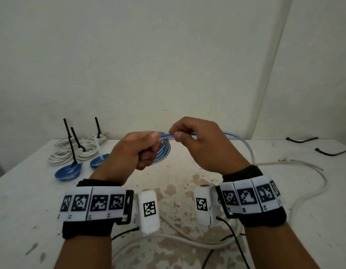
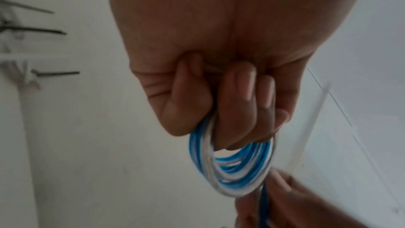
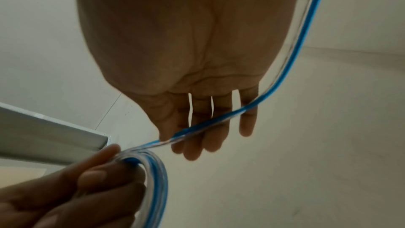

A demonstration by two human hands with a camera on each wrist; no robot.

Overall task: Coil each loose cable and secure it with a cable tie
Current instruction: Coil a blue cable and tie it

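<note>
My left hand [image 1: 149, 148] grips a small coil of blue-and-clear cable [image 1: 164, 152] above the middle of the white table [image 1: 28, 200]; its fingers curl through the loops [image 2: 232, 171]. Just right of it, my right hand [image 1: 175, 133] pinches the cable's loose run between thumb and forefinger. That run [image 1: 232, 135] arcs off to the right and down toward the table. In the right wrist view the run [image 3: 291, 61] crosses my right fingers [image 3: 219, 127] and joins the coil [image 3: 157, 179].
Back left lie tied coils: white ones [image 1: 61, 158] and two blue ones [image 1: 68, 172], black tie tails standing up. A loose white cable [image 1: 304, 193] snakes across the right and front. Two black cable ties [image 1: 302, 140] lie at the back right. A wall stands close behind.
</note>
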